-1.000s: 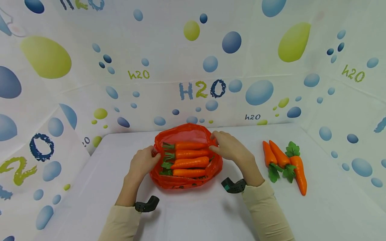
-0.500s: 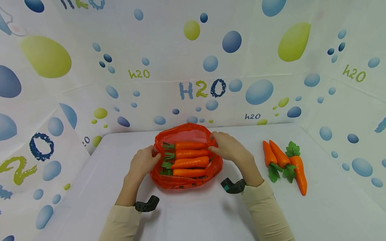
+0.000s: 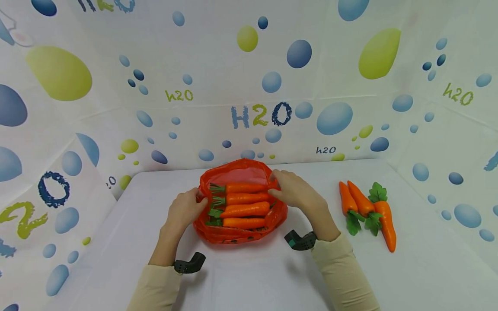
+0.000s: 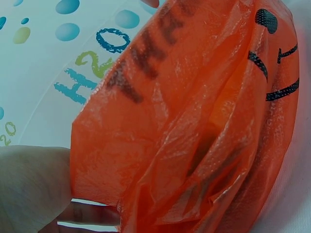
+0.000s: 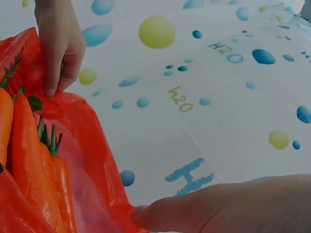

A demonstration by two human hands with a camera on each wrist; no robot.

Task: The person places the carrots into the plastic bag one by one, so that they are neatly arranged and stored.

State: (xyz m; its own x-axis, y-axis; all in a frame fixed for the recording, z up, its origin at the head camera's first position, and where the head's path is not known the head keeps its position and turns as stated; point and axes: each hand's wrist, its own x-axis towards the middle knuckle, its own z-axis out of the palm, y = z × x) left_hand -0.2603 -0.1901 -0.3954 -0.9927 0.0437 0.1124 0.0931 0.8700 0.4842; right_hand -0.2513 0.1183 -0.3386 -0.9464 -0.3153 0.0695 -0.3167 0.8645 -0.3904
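Observation:
A red plastic bag point(image 3: 229, 237) with dark print lies on the table, its mouth spread wide. Several orange carrots point(image 3: 245, 199) with green tops sit side by side in it, tops toward the left. My left hand point(image 3: 184, 211) pinches the bag's left rim between thumb and fingers; in the left wrist view the thumb point(image 4: 34, 187) lies over the plastic. On the opposite side my right hand point(image 3: 295, 188) pinches the right rim. Up close in the right wrist view, a fingertip of the right hand point(image 5: 209, 208) meets the edge of the bag point(image 5: 104, 160).
To the right, three loose carrots point(image 3: 384, 222) with leafy tops lie in a cluster on the white table point(image 3: 249, 280). Behind and at the sides hangs a white cloth point(image 3: 218, 52) printed with blue and green drops and H2O lettering.

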